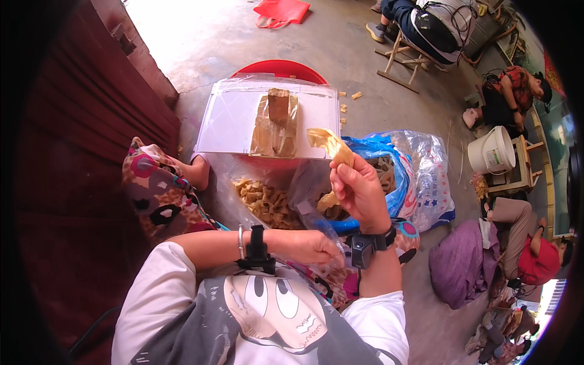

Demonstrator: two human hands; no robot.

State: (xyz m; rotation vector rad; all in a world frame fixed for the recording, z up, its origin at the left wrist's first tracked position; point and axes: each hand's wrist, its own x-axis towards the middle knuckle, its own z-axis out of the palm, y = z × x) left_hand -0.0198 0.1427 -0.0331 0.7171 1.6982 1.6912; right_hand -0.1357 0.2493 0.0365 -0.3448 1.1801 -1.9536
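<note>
My right hand [362, 188] is raised and pinches a thin, yellowish, translucent strip [330, 145] between thumb and fingers. The strip stands up and bends to the left, beside the white board [225, 115]. On that board lies a block wrapped in clear film and brown tape [261, 131], with a small brown piece [278, 104] on top. My left hand [319, 246] is curled closed in front of my chest, close to the clear plastic bag [304, 188]; its grip is hidden. Small tan folded pieces [264, 204] fill the clear bag below the board.
A blue plastic bag [398, 176] with more strips sits to the right. Under the board shows a red basin [286, 67]. Several tan bits [356, 95] lie on the floor. People sit along the right, near a white bucket [491, 151]. A red bag [283, 12] lies far ahead.
</note>
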